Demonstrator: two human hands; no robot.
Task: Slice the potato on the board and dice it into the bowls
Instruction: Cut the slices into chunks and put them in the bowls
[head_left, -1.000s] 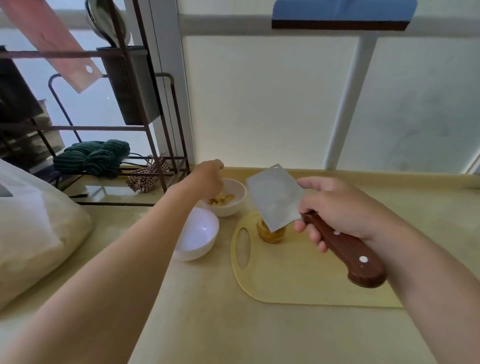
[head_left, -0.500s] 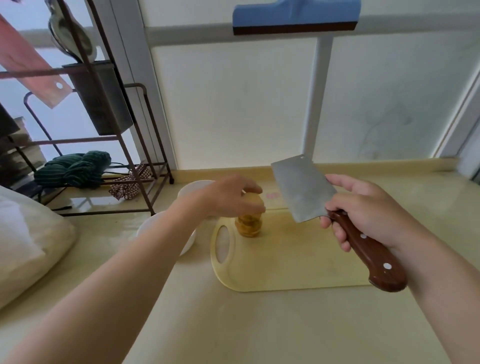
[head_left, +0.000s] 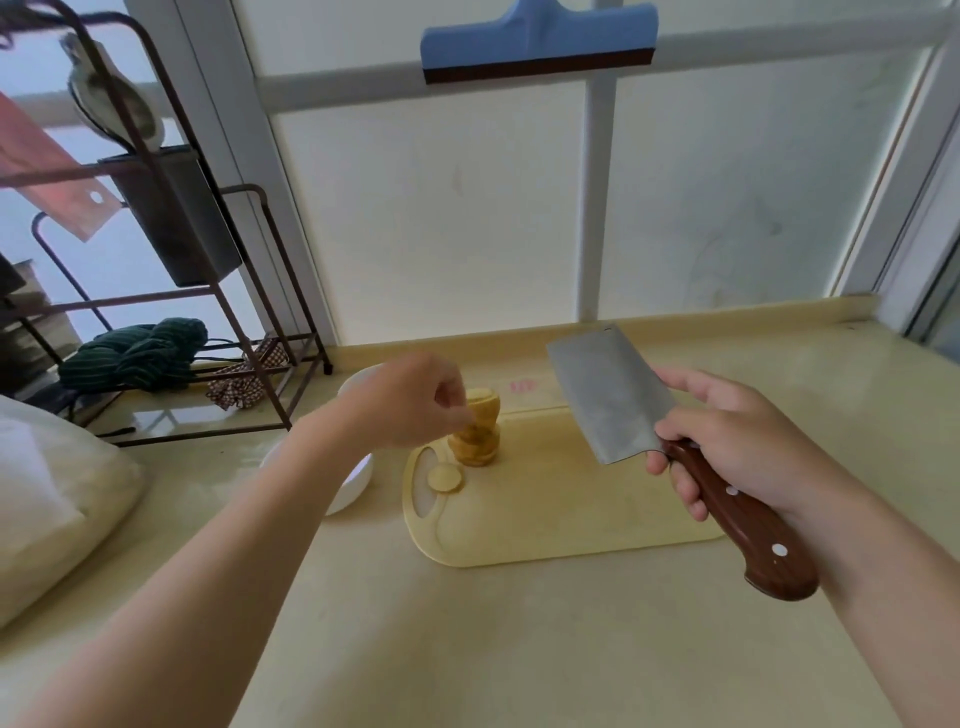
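Observation:
A sliced potato (head_left: 475, 439) stands as a short stack at the left end of the yellow cutting board (head_left: 561, 514). One loose round slice (head_left: 444, 477) lies by the board's handle hole. My left hand (head_left: 410, 402) hovers at the stack's left side, its curled fingertips pinching the upper slices. My right hand (head_left: 727, 441) grips the wooden handle of a cleaver (head_left: 608, 395), whose blade is raised over the board's back edge, right of the potato. Two white bowls sit left of the board: the far bowl (head_left: 356, 384) behind my left hand, the near bowl (head_left: 356, 486) under my forearm.
A dark metal rack (head_left: 249, 364) with cloths and a hanging container stands at the back left. A pale bag (head_left: 47, 493) lies on the counter at the far left. A window wall runs along the counter's back edge, with a blue squeegee (head_left: 537, 44) hung on it.
My left hand left the far bowl and came to the top of the potato stack. One slice now lies on the board by the handle hole. The cleaver stayed raised.

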